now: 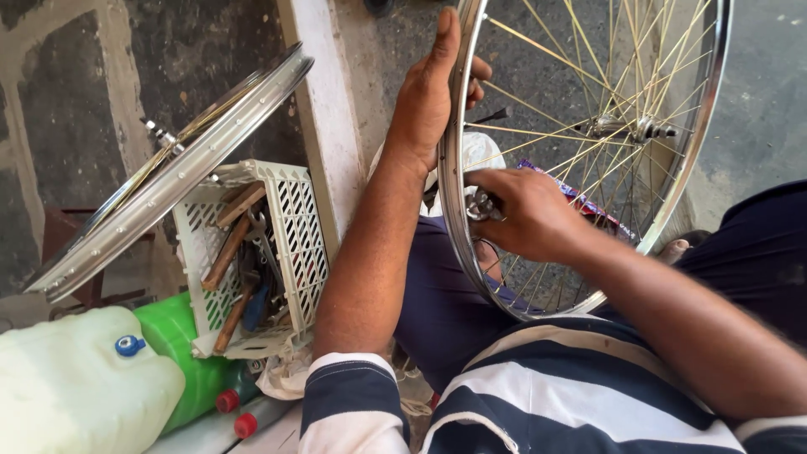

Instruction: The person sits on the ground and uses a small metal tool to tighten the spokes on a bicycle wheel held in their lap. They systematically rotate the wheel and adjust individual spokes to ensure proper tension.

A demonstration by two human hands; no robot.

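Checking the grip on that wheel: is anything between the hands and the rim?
Nothing visible. The left hand lies flat against the rim, and the right hand holds a small metal tool right at it.

Over on the left we've got a second wheel rim (168,181) leaning across a white plastic crate (298,227) stuffed with wooden-handled tools (229,252) and wrenches. Down in the corner we see a pale jerrycan (76,391) with a blue cap, touching a green container (189,357) beside it.
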